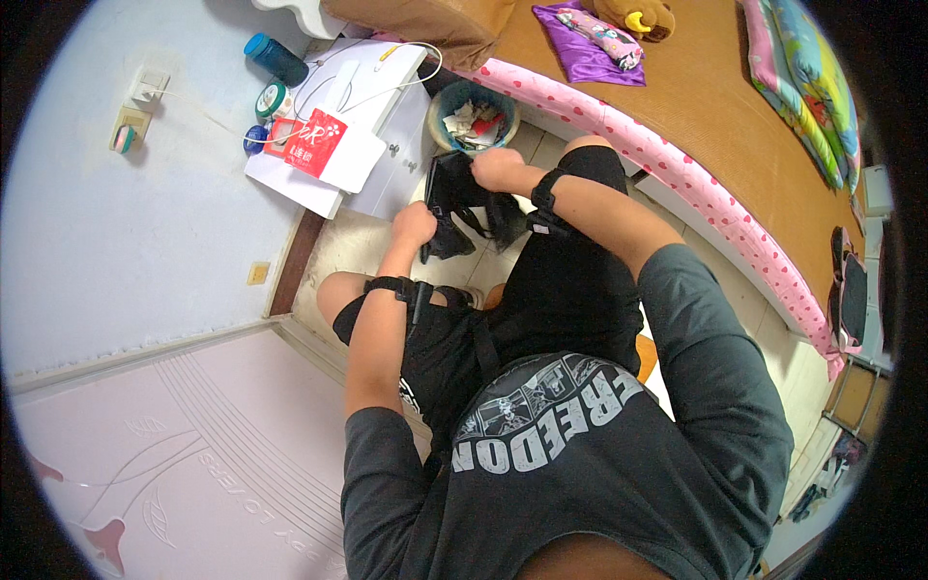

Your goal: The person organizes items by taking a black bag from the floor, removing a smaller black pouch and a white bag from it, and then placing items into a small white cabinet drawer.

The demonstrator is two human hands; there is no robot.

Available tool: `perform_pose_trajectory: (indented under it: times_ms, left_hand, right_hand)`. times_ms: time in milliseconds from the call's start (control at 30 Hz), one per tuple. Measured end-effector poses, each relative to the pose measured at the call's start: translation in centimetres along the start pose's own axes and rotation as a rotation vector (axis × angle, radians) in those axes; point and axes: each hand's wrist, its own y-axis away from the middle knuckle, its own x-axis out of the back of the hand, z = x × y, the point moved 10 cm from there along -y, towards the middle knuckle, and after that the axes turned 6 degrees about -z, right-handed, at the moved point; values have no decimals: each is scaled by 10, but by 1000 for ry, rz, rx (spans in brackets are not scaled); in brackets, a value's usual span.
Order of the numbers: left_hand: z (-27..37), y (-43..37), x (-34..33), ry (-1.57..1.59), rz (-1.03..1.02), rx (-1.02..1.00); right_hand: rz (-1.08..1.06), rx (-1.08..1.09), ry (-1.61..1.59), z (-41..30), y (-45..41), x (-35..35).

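Observation:
A black plastic bag (462, 190) hangs stretched between my two hands, low over the tiled floor. My left hand (415, 223) grips its near left edge. At the bag's far right edge, my right hand (497, 170) is closed on the plastic. Just beyond the bag stands a round blue-green trash bin (437, 125) with a pale rim. Crumpled paper (464, 123) and a red scrap fill it; no liner can be made out around the rim. Folds of the bag droop toward the floor between my knees.
Left of the bin is a white drawer cabinet (391, 145) with a red paper bag (317, 145), a blue bottle (279, 61) and cables on top. The bed (696, 80) with a pink heart-patterned edge runs along the right. A pale door (239, 464) lies to my left.

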Motion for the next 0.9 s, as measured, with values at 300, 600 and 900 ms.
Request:
perform_pose_trajectory:
  times_ms: [300,600,900]
  left_hand:
    - [-23,3,11,-21,29,-47]
    - [-1,17,23,-76,94,-66]
    - [3,23,36,-122,145,-123]
  right_hand:
    - [85,43,5,-13,9,12]
    - [88,90,77,-34,11,22]
    - [200,33,111,-21,-5,31]
